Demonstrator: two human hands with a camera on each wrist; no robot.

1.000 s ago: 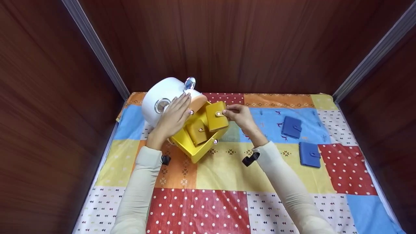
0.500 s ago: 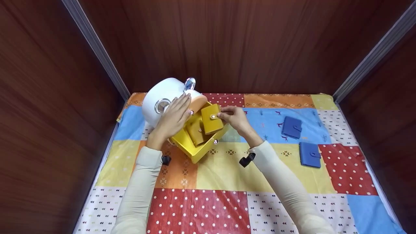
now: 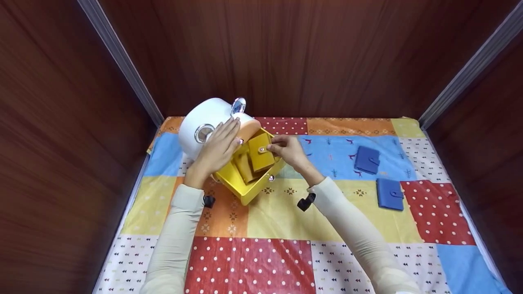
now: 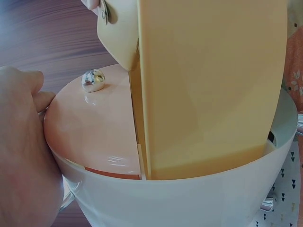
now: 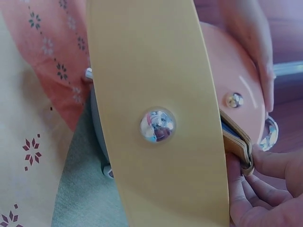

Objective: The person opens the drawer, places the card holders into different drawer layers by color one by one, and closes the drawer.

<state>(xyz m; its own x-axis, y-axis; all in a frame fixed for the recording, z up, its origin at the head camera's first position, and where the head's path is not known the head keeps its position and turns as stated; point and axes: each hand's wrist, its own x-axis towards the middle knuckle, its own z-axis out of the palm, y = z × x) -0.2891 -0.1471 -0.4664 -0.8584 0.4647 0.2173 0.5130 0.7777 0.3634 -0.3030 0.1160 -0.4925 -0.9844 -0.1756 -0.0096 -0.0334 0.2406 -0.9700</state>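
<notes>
My left hand (image 3: 217, 149) rests with straight fingers on a white rounded storage box (image 3: 195, 116). The box's yellow drawer (image 3: 255, 190) is pulled out; above it the peach drawer (image 4: 94, 127) sits in the body. With thumb and fingers my right hand (image 3: 291, 152) pinches a yellow snap wallet (image 3: 260, 158) at its strap side, tilted inside the drawer. A second yellow wallet (image 3: 243, 168) lies in the drawer, partly covered by the held one. In the right wrist view the drawer front (image 5: 156, 179) hides most of the held wallet (image 5: 240, 144).
Two blue snap wallets (image 3: 366, 159) (image 3: 390, 194) lie on the patchwork cloth (image 3: 282, 265) at the right. A chrome ear-shaped piece (image 3: 238, 105) stands on the box. Dark wood panels (image 3: 286, 57) enclose the back and sides.
My right hand has moved left and slightly down, bringing the yellow wallet deeper into the drawer over the other one. My left hand and the box stay put.
</notes>
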